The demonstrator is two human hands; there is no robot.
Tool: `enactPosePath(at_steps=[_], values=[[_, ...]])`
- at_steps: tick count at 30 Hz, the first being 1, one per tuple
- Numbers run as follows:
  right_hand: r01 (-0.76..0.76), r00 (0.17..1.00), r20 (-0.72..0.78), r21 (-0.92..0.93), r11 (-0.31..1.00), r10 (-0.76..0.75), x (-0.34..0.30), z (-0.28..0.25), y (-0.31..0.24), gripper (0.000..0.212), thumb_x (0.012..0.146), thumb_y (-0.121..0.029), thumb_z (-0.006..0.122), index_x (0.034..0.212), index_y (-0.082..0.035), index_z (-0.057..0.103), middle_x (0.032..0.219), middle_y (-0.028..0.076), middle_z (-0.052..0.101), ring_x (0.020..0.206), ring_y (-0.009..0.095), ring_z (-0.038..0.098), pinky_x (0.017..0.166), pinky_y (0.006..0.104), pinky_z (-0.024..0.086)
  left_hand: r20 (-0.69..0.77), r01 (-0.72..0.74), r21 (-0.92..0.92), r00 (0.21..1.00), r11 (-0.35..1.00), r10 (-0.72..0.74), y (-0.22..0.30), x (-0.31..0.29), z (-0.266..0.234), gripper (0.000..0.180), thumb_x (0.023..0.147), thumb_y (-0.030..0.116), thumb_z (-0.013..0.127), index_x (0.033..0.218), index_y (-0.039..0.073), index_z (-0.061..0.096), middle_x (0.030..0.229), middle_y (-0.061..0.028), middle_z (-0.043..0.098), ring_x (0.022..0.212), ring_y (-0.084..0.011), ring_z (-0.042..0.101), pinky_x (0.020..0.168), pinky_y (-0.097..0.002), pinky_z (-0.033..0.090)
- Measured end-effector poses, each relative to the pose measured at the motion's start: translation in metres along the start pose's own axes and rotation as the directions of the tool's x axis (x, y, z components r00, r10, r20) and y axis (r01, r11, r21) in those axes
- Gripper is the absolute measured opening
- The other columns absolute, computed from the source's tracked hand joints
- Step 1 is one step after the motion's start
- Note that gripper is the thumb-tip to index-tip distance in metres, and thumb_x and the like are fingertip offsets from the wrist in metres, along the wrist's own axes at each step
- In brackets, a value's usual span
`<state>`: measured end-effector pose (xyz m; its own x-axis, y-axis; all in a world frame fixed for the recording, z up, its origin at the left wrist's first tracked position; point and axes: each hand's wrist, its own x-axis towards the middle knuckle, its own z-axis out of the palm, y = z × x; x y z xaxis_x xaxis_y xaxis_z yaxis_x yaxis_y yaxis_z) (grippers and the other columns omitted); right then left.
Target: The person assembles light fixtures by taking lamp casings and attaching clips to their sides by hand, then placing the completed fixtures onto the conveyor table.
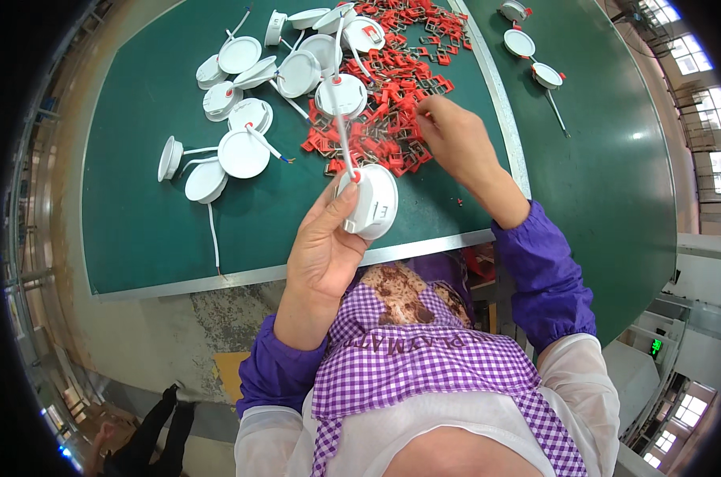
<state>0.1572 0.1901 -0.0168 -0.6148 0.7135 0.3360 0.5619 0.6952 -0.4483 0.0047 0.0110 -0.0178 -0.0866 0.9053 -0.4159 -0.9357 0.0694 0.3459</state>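
Note:
My left hand (pixel 325 246) grips a white round downlight (pixel 379 203) by its rim and back, above the table's near edge. A white cable (pixel 341 131) rises from a red spot on the fixture, beside my thumb. My right hand (pixel 461 143) is curled at the right side of a heap of red clips with metal springs (pixel 388 99). Its thumb and fingers are drawn together, and whatever lies between them is too small to make out. Just beyond the held downlight, another white downlight (pixel 341 97) rests against the heap.
Several white downlights (pixel 244 153) with loose cables cover the left and far parts of the green table (pixel 138 238). A pale metal strip (pixel 500 95) divides it from the green surface at right, where a few downlights (pixel 519 44) lie. A person's dark-clad legs (pixel 166 433) appear at lower left.

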Motion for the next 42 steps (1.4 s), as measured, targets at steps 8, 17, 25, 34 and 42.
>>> enactPosePath(at_steps=[8, 17, 25, 34, 42], values=[[-0.424, 0.903, 0.294, 0.72, 0.549, 0.313, -0.043, -0.034, -0.042, 0.016, 0.094, -0.005, 0.06, 0.104, 0.007, 0.059, 0.09, 0.01, 0.067, 0.079, 0.016, 0.068, 0.072, 0.0276, 0.056, -0.082, -0.112, 0.091, 0.989, 0.99, 0.119, -0.012, 0.018, -0.001, 0.038, 0.091, 0.014, 0.069, 0.124, 0.005, 0.055, 0.117, -0.0091, 0.064, 0.104, -0.0197, 0.064, 0.087, -0.0349, 0.055], [-0.202, 0.969, -0.017, 0.517, 0.832, 0.246, -0.059, -0.018, -0.053, 0.011, 0.085, -0.003, 0.069, 0.096, 0.0, 0.067, 0.086, 0.012, 0.069, 0.072, 0.021, 0.068, 0.064, 0.0299, 0.053, -0.036, -0.22, 0.363, 0.968, 0.905, 0.25, -0.025, 0.014, 0.011, 0.039, 0.085, 0.001, 0.072, 0.118, 0.002, 0.051, 0.107, -0.0097, 0.065, 0.094, -0.0197, 0.067, 0.077, -0.0325, 0.059], [-0.035, 0.986, -0.141, 0.333, 0.942, 0.086, -0.063, -0.016, -0.072, 0.014, 0.084, 0.0, 0.066, 0.098, -0.001, 0.066, 0.088, 0.013, 0.065, 0.074, 0.031, 0.066, 0.063, 0.0368, 0.053, 0.013, -0.417, 0.439, 0.888, 0.796, 0.459, -0.033, 0.015, 0.012, 0.029, 0.085, -0.002, 0.072, 0.112, -0.001, 0.06, 0.105, -0.0087, 0.066, 0.092, -0.0143, 0.066, 0.08, -0.0286, 0.056], [-0.05, 0.984, -0.148, 0.302, 0.952, 0.099, -0.065, -0.005, -0.071, 0.015, 0.083, 0.002, 0.066, 0.097, -0.001, 0.065, 0.085, 0.014, 0.065, 0.075, 0.031, 0.066, 0.062, 0.037, 0.052, 0.068, -0.468, 0.539, 0.853, 0.7, 0.517, -0.036, 0.017, 0.006, 0.031, 0.085, -0.002, 0.072, 0.114, -0.004, 0.061, 0.103, -0.0061, 0.066, 0.092, -0.0105, 0.063, 0.081, -0.0243, 0.053], [-0.181, 0.977, 0.006, 0.543, 0.82, 0.212, -0.065, -0.009, -0.06, 0.024, 0.081, 0.003, 0.068, 0.105, -0.001, 0.064, 0.093, 0.013, 0.069, 0.081, 0.022, 0.07, 0.07, 0.0313, 0.054, 0.142, -0.466, 0.562, 0.869, 0.683, 0.475, -0.032, 0.009, 0.003, 0.032, 0.084, 0.001, 0.075, 0.112, -0.003, 0.061, 0.101, -0.0064, 0.066, 0.087, -0.0105, 0.063, 0.08, -0.0238, 0.052]])
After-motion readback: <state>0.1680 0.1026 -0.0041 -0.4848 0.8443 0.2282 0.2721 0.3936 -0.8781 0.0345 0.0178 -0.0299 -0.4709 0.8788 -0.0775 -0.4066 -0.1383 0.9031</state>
